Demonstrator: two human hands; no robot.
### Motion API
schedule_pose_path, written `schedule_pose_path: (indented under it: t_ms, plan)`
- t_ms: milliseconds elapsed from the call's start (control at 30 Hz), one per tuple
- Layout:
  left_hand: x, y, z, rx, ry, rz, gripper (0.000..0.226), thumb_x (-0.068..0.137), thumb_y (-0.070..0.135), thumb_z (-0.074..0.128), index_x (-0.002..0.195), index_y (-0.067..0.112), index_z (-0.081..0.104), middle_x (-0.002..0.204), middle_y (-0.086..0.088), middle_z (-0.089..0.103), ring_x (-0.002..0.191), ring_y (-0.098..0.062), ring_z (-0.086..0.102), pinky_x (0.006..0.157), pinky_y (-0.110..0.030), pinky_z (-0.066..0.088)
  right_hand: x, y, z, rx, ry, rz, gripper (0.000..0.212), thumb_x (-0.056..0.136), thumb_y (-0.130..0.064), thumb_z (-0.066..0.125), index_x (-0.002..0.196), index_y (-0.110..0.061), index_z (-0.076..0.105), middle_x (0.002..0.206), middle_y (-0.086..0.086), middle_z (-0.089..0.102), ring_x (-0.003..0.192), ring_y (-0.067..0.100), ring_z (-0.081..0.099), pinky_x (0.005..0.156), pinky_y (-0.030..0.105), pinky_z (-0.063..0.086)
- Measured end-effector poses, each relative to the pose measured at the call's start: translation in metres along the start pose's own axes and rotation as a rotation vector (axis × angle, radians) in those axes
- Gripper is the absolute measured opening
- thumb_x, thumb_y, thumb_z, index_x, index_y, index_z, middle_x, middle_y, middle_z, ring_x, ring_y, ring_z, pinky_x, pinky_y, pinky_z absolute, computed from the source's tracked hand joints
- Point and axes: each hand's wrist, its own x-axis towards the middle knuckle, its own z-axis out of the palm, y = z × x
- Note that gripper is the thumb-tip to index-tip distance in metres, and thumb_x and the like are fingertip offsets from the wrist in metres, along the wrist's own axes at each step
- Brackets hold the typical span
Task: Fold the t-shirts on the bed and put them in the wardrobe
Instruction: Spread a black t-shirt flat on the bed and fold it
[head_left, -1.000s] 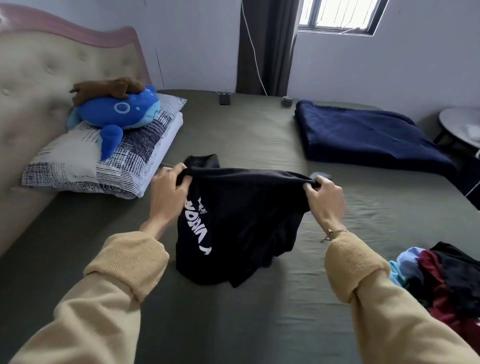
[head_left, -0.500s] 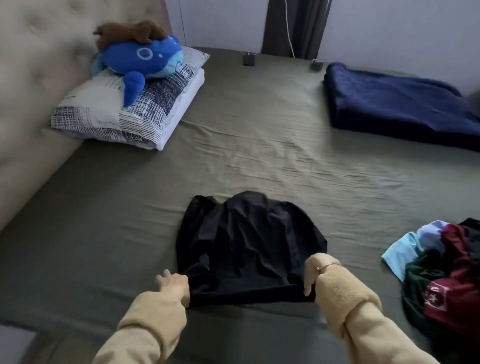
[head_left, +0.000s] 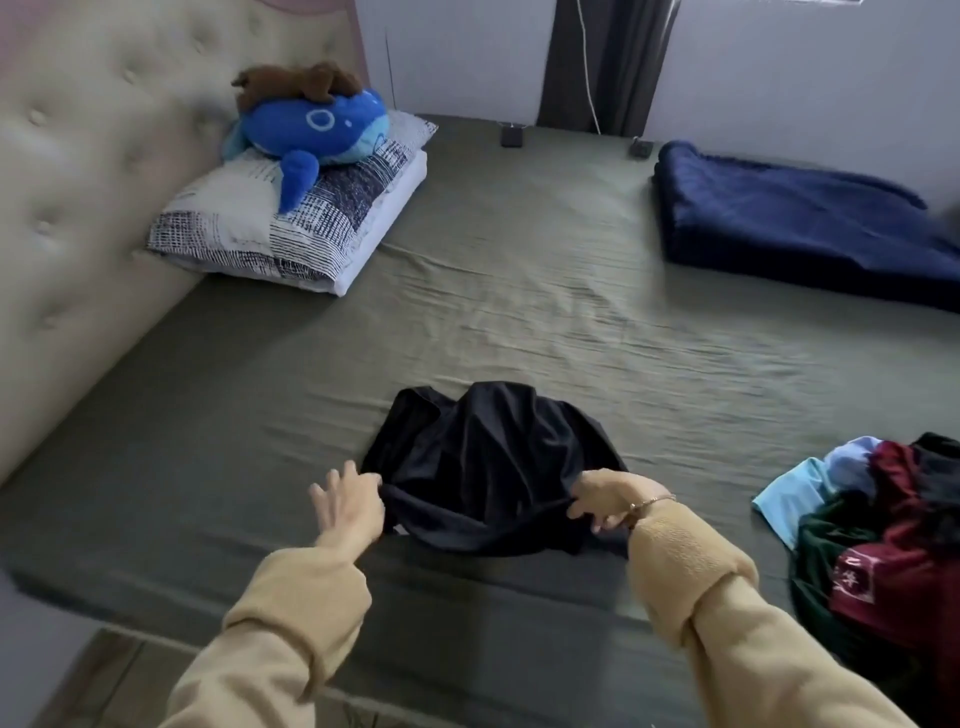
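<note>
A black t-shirt (head_left: 493, 462) lies rumpled on the olive-green bed sheet (head_left: 519, 312), close to the near edge of the bed. My left hand (head_left: 347, 501) is at the shirt's left near corner with its fingers spread, the thumb side touching the cloth. My right hand (head_left: 605, 499) pinches the shirt's right near corner, fingers curled round the fabric. A heap of unfolded t-shirts (head_left: 893, 525), light blue, dark red, green and black, sits on the bed to the right. No wardrobe is in view.
A patterned pillow (head_left: 280, 228) with a blue plush whale (head_left: 311, 127) and a brown plush toy (head_left: 301, 83) lies at the padded headboard (head_left: 78, 182). A folded navy blanket (head_left: 800, 223) lies at the far right. Two small dark devices sit near the curtain.
The shirt, held up in the air a second ago, has been laid flat on the bed near its front edge. My left hand has since spread its fingers at the corner.
</note>
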Motion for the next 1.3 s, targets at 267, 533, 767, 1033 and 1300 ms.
schedule_pose_path:
  t_ms: [267, 533, 767, 1033, 1300]
  plan:
    - [-0.011, 0.008, -0.125, -0.836, -0.091, 0.198, 0.028, 0.079, 0.030, 0.043, 0.054, 0.017, 0.044, 0.058, 0.001, 0.050, 0.061, -0.020, 0.045, 0.059, -0.032, 0.031, -0.076, -0.010, -0.055, 0.202, -0.172, -0.175, 0.020, 0.094, -0.022, 0.049, 0.081, -0.010, 0.057, 0.053, 0.005, 0.065, 0.041, 0.013, 0.057, 0.051, 0.019, 0.043]
    - [0.003, 0.014, -0.198, -0.815, -0.095, 0.276, 0.038, 0.091, 0.016, 0.042, 0.053, 0.020, 0.041, 0.054, 0.001, 0.041, 0.053, -0.014, 0.036, 0.054, -0.031, 0.028, -0.127, -0.021, -0.092, 0.406, -0.060, -0.391, 0.022, 0.093, -0.017, 0.046, 0.078, -0.004, 0.056, 0.043, -0.006, 0.045, 0.030, 0.003, 0.035, 0.033, 0.012, 0.025]
    - [0.070, 0.042, -0.214, -0.638, 0.356, 0.200, 0.027, 0.094, 0.021, 0.044, 0.087, 0.001, 0.062, 0.091, -0.016, 0.062, 0.091, -0.032, 0.056, 0.077, -0.036, 0.039, -0.079, 0.012, -0.145, 0.510, 0.553, -0.130, 0.028, 0.087, -0.025, 0.053, 0.062, -0.014, 0.047, 0.058, 0.002, 0.044, 0.050, 0.017, 0.039, 0.046, 0.022, 0.032]
    - [0.204, 0.119, -0.177, -0.852, 0.385, 0.291, 0.042, 0.095, 0.023, 0.054, 0.134, 0.011, 0.046, 0.150, -0.012, 0.031, 0.141, -0.023, 0.024, 0.109, -0.027, 0.020, 0.040, 0.034, -0.216, 0.637, 0.982, 0.147, 0.027, 0.091, -0.020, 0.048, 0.111, -0.005, 0.057, 0.108, 0.019, 0.062, 0.112, 0.033, 0.054, 0.089, 0.034, 0.042]
    - [0.235, 0.135, -0.049, -0.475, -0.116, 0.281, 0.061, 0.094, 0.013, 0.047, 0.149, 0.024, 0.022, 0.160, 0.001, 0.002, 0.146, -0.026, -0.003, 0.115, -0.048, 0.007, 0.149, 0.033, -0.154, 0.490, 0.451, 0.187, 0.046, 0.090, -0.023, 0.050, 0.132, -0.007, 0.041, 0.138, 0.013, 0.043, 0.124, 0.031, 0.044, 0.098, 0.036, 0.039]
